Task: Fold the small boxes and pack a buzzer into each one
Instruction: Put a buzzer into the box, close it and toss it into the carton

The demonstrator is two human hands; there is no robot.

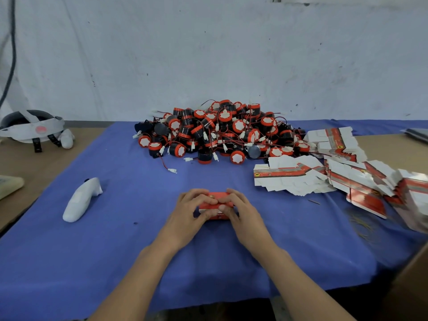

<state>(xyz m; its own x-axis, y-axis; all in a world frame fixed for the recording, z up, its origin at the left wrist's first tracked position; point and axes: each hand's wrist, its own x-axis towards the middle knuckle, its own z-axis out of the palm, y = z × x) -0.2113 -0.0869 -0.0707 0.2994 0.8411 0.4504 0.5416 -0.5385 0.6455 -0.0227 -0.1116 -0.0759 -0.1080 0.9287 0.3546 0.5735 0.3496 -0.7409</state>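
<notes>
Headset [32,128]: lying at the far left on the bare table, off the cloth, near the wall.
Controller [81,200]: white, lying on the left part of the cloth, well apart from the hands.
Cloth [115,251]: blue, covering the middle of the table.
Left hand [192,209]: gripping the left end of the box, fingers curling over its top, thumb on the near side.
Box [216,202]: small and red, sitting at the centre of the cloth between both hands. Whether a buzzer is inside cannot be told.
Buzzers [220,133]: lying in a heap of red and black with loose wires, behind the box, near the wall.
Right hand [238,209]: gripping the right end of the box, fingertips meeting the left hand's on top.
Blanks [324,172]: flat and unfolded, lying in fanned stacks to the right, just beside the buzzers.
</notes>
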